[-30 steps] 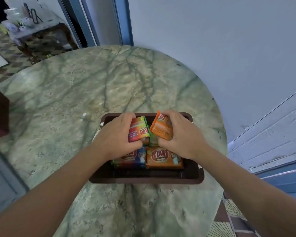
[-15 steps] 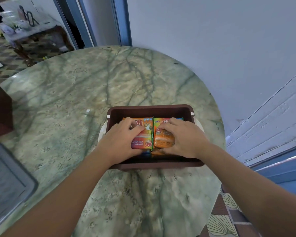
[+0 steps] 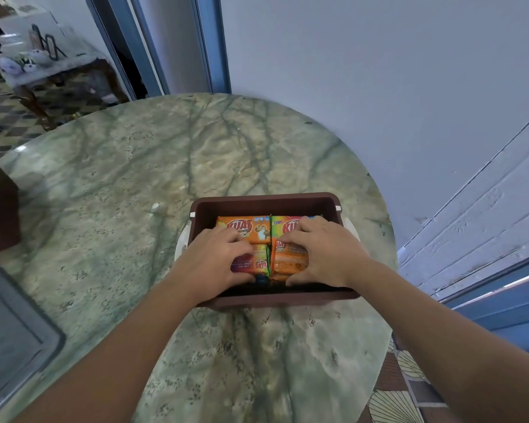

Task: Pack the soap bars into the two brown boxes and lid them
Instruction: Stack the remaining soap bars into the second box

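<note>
Home interior: round marble table (image 3: 165,184), patterned tile floor (image 3: 9,123), cluttered side table (image 3: 52,68) thru doorway.

Soft even daylight; faint sheen on table (image 3: 135,184); wide-angle bending at edges; slightly soft overall, forearms blurred.

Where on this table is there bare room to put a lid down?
The marble table is bare behind and left of the brown box, and in front between the forearms. Crowded: the box itself, soap bars under the left hand and right hand.
</note>
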`<state>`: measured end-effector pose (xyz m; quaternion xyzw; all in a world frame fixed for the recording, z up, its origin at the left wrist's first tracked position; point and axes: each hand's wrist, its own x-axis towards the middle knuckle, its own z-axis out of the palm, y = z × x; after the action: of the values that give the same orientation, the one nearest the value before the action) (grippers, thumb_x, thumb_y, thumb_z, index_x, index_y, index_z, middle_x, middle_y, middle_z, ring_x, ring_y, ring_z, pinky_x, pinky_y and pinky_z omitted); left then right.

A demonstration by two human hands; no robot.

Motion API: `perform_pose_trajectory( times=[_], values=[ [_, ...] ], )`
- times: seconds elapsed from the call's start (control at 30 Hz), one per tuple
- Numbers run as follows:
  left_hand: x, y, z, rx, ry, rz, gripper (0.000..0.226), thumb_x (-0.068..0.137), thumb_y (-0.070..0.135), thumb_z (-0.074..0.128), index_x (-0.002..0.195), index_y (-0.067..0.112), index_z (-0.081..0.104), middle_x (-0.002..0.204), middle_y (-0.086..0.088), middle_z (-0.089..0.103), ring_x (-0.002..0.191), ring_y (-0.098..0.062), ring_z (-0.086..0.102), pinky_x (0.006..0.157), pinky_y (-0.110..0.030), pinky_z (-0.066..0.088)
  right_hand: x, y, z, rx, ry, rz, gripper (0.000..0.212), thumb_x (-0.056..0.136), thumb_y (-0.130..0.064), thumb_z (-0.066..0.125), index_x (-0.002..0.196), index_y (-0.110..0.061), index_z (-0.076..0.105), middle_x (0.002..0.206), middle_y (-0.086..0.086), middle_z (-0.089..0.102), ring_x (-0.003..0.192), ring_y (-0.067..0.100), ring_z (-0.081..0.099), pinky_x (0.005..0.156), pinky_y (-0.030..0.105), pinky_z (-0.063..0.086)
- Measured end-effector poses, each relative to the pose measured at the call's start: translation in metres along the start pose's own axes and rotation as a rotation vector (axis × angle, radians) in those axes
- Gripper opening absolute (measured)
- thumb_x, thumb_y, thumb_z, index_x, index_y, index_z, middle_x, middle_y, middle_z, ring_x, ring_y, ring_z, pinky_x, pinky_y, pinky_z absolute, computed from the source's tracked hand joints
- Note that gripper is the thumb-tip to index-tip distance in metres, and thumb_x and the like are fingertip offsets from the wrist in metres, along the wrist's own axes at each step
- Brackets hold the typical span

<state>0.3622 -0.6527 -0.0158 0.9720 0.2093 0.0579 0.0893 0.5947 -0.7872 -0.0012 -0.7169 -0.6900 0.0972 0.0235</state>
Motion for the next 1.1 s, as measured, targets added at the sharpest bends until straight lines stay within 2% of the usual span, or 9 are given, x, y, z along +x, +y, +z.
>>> perform_pose_trajectory(
  times=[0.1,0.27,0.37,0.5,0.6,0.7,0.8,0.93,1.1],
  values=[
    [-0.003,0.001,-0.001,-0.032,0.095,0.065,0.043,0.091,0.058,0.061,0.114,0.024,0.074,0.104,0.007,0.066,0.094,-0.015,0.061,0.08,-0.04,0.052,0.001,-0.001,0.001,0.006,-0.006,-0.006,0.092,0.071,-0.085,0.067,0.149,-0.042,0.043,0.137,-0.013,0.048,0.125,0.014,0.044,0.105,0.033,0.04],
    [-0.003,0.007,-0.003,-0.054,0.198,0.005,0.048,0.106,0.046,0.038,0.133,0.017,0.065,0.112,0.004,0.068,0.096,-0.018,0.064,0.08,-0.038,0.052,0.003,0.0,0.001,0.008,-0.012,-0.003,0.09,0.071,-0.086,0.065,0.147,-0.044,0.042,0.138,-0.013,0.048,0.126,0.014,0.046,0.105,0.035,0.042],
    [-0.002,0.009,-0.005,-0.044,0.164,-0.054,0.053,0.108,0.046,0.027,0.142,0.02,0.058,0.111,0.005,0.065,0.092,-0.019,0.062,0.079,-0.037,0.05,0.003,0.001,0.001,0.015,-0.011,-0.004,0.089,0.072,-0.086,0.065,0.147,-0.043,0.042,0.139,-0.012,0.049,0.126,0.014,0.046,0.105,0.035,0.042],
    [0.002,0.008,-0.008,-0.075,-0.01,-0.125,0.059,0.107,0.052,0.018,0.147,0.026,0.053,0.127,0.009,0.063,0.11,-0.015,0.061,0.091,-0.034,0.049,0.003,0.001,0.001,0.018,-0.012,-0.005,0.089,0.072,-0.086,0.065,0.147,-0.043,0.041,0.138,-0.013,0.049,0.126,0.013,0.046,0.105,0.034,0.042],
    [0.006,0.006,-0.005,-0.044,-0.045,-0.116,0.052,0.109,0.049,0.024,0.146,0.028,0.053,0.124,0.009,0.061,0.112,-0.014,0.058,0.093,-0.035,0.047,0.003,0.0,0.0,0.017,-0.01,-0.006,0.089,0.072,-0.085,0.066,0.146,-0.043,0.041,0.137,-0.013,0.049,0.125,0.013,0.046,0.103,0.033,0.042],
    [0.006,0.003,-0.003,-0.023,0.031,-0.101,0.047,0.106,0.052,0.036,0.141,0.03,0.059,0.116,0.007,0.05,0.103,-0.014,0.05,0.088,-0.039,0.048,0.002,-0.001,0.0,0.013,-0.013,-0.007,0.089,0.072,-0.085,0.066,0.147,-0.043,0.041,0.136,-0.013,0.049,0.125,0.013,0.046,0.103,0.033,0.041],
    [0.002,0.004,-0.002,-0.055,0.051,-0.089,0.056,0.097,0.064,0.041,0.14,0.032,0.057,0.119,0.009,0.051,0.107,-0.012,0.048,0.092,-0.039,0.049,0.002,0.0,0.0,0.006,-0.002,-0.004,0.09,0.07,-0.085,0.068,0.145,-0.042,0.043,0.134,-0.014,0.05,0.122,0.012,0.048,0.1,0.032,0.041],
    [-0.004,0.002,-0.005,-0.102,0.007,-0.094,0.08,0.069,0.084,0.063,0.135,0.04,0.056,0.122,0.017,0.052,0.113,-0.007,0.044,0.099,-0.031,0.043,0.002,-0.001,0.001,0.024,0.01,-0.003,0.083,0.066,-0.084,0.071,0.132,-0.039,0.047,0.127,-0.016,0.052,0.114,0.011,0.051,0.094,0.029,0.043],
    [0.004,-0.004,-0.002,-0.094,-0.048,-0.066,0.068,0.072,0.068,0.075,0.134,0.042,0.061,0.121,0.024,0.049,0.116,-0.005,0.036,0.103,-0.036,0.042,0.003,0.002,0.001,0.03,0.018,-0.006,0.081,0.063,-0.085,0.072,0.125,-0.039,0.048,0.123,-0.018,0.053,0.11,0.01,0.051,0.093,0.029,0.046]
  ],
)
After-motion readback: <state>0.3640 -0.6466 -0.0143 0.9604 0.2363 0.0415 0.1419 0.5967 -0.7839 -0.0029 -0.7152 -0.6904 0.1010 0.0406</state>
